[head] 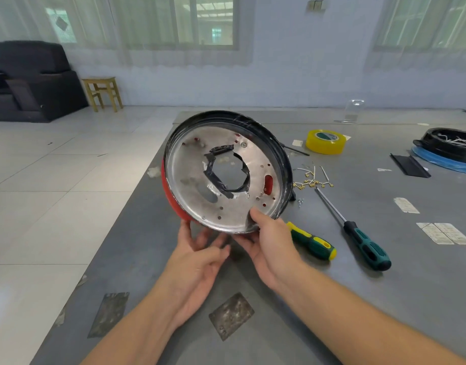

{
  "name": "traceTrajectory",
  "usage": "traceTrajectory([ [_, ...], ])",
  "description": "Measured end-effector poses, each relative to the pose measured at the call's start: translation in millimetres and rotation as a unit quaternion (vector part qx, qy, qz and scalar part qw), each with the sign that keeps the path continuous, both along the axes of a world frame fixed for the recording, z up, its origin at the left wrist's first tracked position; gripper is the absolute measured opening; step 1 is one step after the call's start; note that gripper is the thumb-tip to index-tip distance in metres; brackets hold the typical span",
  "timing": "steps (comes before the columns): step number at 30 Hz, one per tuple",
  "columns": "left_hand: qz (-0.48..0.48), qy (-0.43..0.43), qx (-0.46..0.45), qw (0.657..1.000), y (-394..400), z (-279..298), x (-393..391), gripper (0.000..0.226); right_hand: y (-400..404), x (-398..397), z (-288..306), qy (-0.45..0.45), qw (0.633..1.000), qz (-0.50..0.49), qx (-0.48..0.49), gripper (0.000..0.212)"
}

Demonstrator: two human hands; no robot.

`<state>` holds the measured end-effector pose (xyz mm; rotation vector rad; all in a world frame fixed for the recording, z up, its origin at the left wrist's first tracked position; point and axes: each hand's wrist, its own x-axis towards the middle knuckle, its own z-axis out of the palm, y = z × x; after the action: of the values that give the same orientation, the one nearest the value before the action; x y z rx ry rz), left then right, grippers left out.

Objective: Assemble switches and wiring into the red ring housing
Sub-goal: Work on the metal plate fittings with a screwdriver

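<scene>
The red ring housing (174, 204) is held up above the grey worktop (332, 285), tilted on edge so its silvery metal plate (189, 164) faces the camera; the red outer wall shows only along the lower left, and a black rim runs round the top and right. A central hole in the plate is edged with torn black tape (213, 177), small holes dot the metal, and a red oval slot (268, 184) sits toward the right. The right hand (271, 246) clamps the lower edge, thumb pressed on the plate and fingers behind. The left hand (197, 262) is open and cupped just beneath the lower left rim, fingertips touching the red wall. On the worktop to the right lie a green-and-yellow handled screwdriver (312, 242), a second, dark green screwdriver (363, 243), and a scatter of short wires with brass terminals (312, 180). Farther back sits a roll of yellow tape (325, 142), and at the far right edge a black housing (447, 146) rests on a blue ring.
</scene>
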<state>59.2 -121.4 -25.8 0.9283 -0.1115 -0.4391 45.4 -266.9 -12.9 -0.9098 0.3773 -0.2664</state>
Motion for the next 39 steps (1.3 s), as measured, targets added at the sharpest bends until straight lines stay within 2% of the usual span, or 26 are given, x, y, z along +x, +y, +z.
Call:
traceTrajectory([
  [4,0.032,-0.015,-0.034,0.999,-9.1,-0.3,1.8,0.092,20.5,-5.6,-6.8,-0.042,0.999,-0.001,-0.014,0.04],
  [7,0.043,-0.021,-0.019,0.999,-8.0,-0.5,11.3,0.082,31.4,-7.4,-12.9,-0.052,0.997,0.02,-0.047,0.043],
  [10,0.068,-0.022,0.029,0.997,2.2,1.1,26.6,0.076,27.5,-4.8,-13.9,-0.035,0.996,0.064,-0.047,0.039],
  [13,0.083,-0.006,0.03,0.996,13.1,5.5,45.1,0.07,5.1,4.5,-7.7,0.008,0.996,0.055,-0.063,0.029],
  [15,0.074,0.007,0.047,0.996,18.3,12.2,53.8,0.077,-13.4,10.2,-0.9,0.035,0.993,0.07,-0.085,0.028],
  [17,0.068,0.013,0.067,0.995,20.6,16.5,59.8,0.08,-25.4,13.1,6.2,0.067,0.986,0.123,-0.091,0.032],
  [19,0.08,0.026,0.071,0.994,21.3,16.7,65.3,0.069,-28.1,16.2,8.8,0.088,0.98,0.155,-0.092,0.035],
  [24,0.151,0.049,0.025,0.987,5.9,12.1,60.3,0.048,-18.9,28.2,1.9,0.062,0.987,0.131,-0.069,0.032],
  [27,0.164,0.06,-0.03,0.984,-3.9,6.2,48.9,0.052,-15.5,29.6,-1.3,0.037,0.988,0.129,-0.076,0.03],
  [30,0.123,0.059,-0.058,0.989,-6.4,4.4,39.0,0.052,-12.2,27.2,-2.7,0.017,0.987,0.138,-0.081,0.028],
  [32,0.101,0.053,-0.064,0.991,-7.2,5.4,35.1,0.059,-8.1,26.0,-4.5,0.008,0.987,0.146,-0.063,0.026],
  [35,0.118,0.052,-0.067,0.989,-8.2,7.6,36.7,0.071,-3.7,24.8,-5.7,0.0,0.985,0.167,-0.031,0.025],
  [39,0.145,0.06,-0.066,0.985,-2.4,6.6,46.3,0.066,-1.8,24.9,-3.4,0.03,0.973,0.21,-0.088,0.027],
])
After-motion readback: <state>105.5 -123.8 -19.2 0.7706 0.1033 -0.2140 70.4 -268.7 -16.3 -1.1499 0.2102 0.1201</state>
